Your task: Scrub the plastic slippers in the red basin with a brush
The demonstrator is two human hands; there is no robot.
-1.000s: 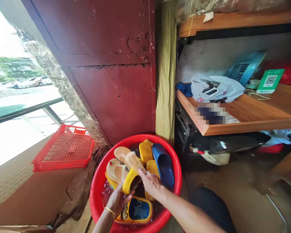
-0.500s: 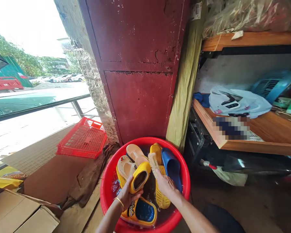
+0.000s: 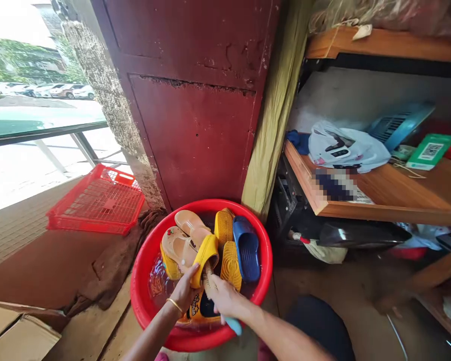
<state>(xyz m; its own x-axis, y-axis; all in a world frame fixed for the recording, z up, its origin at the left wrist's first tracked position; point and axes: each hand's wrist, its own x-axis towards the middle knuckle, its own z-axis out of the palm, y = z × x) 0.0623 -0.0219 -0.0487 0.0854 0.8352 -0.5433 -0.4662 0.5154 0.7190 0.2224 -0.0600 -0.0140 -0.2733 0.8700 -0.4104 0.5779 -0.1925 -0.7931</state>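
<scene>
Left hand (image 3: pixel 186 293) curled tight on yellow shoe (image 3: pixel 209 246), over tub (image 3: pixel 136 288) – shoe at its 1 o'clock. Right hand (image 3: pixel 226 299) wrapped round brush (image 3: pixel 209 285) – long axis 11-to-5 o'clock, bristle end at shoe's mouth, right hand's 11.

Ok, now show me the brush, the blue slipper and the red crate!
Brush (image 3: pixel 233 326), head view: the light blue end of its handle.
Blue slipper (image 3: pixel 249 254), head view: the footbed inside its opening.
Red crate (image 3: pixel 109 204), head view: the solid middle of its mesh.
</scene>
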